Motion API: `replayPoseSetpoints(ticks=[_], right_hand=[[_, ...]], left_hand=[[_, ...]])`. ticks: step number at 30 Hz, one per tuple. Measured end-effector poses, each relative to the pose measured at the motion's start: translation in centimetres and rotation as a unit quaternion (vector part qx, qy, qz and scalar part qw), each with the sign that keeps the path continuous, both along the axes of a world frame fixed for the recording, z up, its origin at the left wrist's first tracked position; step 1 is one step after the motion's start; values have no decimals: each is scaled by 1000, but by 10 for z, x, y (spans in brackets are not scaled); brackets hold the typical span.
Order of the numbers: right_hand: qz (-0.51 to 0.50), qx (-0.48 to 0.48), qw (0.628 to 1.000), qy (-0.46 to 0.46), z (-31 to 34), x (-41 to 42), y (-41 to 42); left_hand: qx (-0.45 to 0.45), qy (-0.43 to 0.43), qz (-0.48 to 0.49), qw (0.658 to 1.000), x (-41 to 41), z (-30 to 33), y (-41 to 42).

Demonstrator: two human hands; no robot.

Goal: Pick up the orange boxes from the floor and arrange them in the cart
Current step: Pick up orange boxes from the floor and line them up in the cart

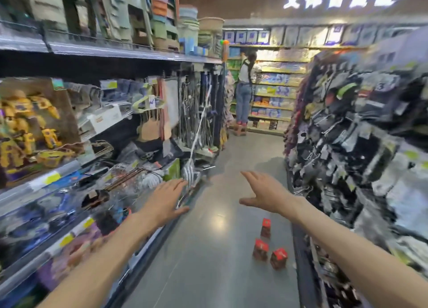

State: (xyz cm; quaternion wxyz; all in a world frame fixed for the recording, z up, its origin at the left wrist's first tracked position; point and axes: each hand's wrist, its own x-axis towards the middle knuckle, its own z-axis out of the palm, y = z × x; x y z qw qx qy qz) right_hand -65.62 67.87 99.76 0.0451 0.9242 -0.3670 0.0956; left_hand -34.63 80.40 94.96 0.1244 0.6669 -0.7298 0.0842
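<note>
Three small orange-red boxes stand on the grey aisle floor at lower right: one farther off (265, 227), one nearer (260, 249) and one beside it on the right (278, 258). My left hand (165, 200) is stretched forward at mid height, fingers apart, holding nothing, close to the left shelf edge. My right hand (262, 193) is also stretched forward with fingers spread and empty, well above the boxes. No cart is in view.
Shelves of toys and hanging goods (69, 131) line the left side. A rack of hanging packets (361, 131) lines the right. The floor (208, 250) runs between them. A person (245, 88) stands on a stool at the far shelf.
</note>
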Motion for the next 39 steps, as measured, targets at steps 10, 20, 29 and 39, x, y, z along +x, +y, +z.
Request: replayPoseSetpoints(ticks=[10,20,29,39], right_hand=[[-93,-25,995,0,-21,-40,-145],[-154,-18,988,-4,-29,-1,-316],[-217,4,976,-12,-45,0,-468],[-290,3,957,-24,-48,-28,-644]], left_hand=[[-24,-24,-85,996,-16,-15,-202],[-17,-36,-143,989,23,-7,-417],[3,-34,-202,979,29,-20,-607],[29,-42,-282,958,-13,-27,-836]])
